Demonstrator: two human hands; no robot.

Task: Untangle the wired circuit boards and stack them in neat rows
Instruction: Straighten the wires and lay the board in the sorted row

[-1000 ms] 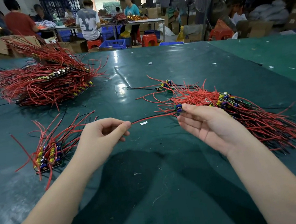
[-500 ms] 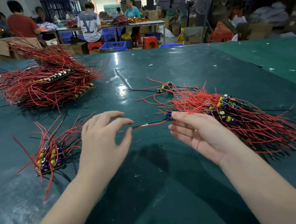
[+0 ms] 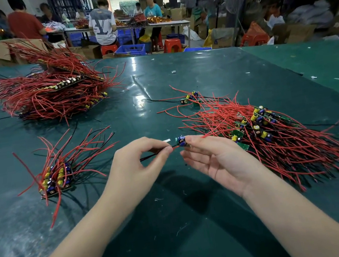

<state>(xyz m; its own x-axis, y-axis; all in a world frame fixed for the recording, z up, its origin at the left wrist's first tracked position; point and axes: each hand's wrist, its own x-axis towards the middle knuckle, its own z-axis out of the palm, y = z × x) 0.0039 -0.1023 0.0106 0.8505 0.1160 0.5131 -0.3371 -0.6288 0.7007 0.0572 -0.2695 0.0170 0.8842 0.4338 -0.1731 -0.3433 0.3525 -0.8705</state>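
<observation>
Holding one small circuit board (image 3: 181, 141) up off the green table (image 3: 177, 224), near centre, between both hands. Left hand (image 3: 135, 165) pinching the board's red and black leads (image 3: 157, 154) between thumb and forefinger, other fingers curled loosely; probably drawing the wires straight so they lie flat alongside the rest. Right hand (image 3: 215, 159) turning palm-up, gripping the board at the fingertips, lower fingers spreading loosely beneath; likely keeping the board steady while the wires are being pulled taut.

Lying just right of the hands, the tangled pile (image 3: 269, 136) of boards with red wires fanning toward the near right, apparently the supply waiting to be sorted. Sitting to the near left, a small neat stack (image 3: 55, 180) with boards aligned and wires pointing far-right, seemingly the destination for this piece. Resting at the far left, a large finished heap (image 3: 52, 94) in layered rows. Sitting well apart at far centre, a couple of loose boards (image 3: 189, 98).
</observation>
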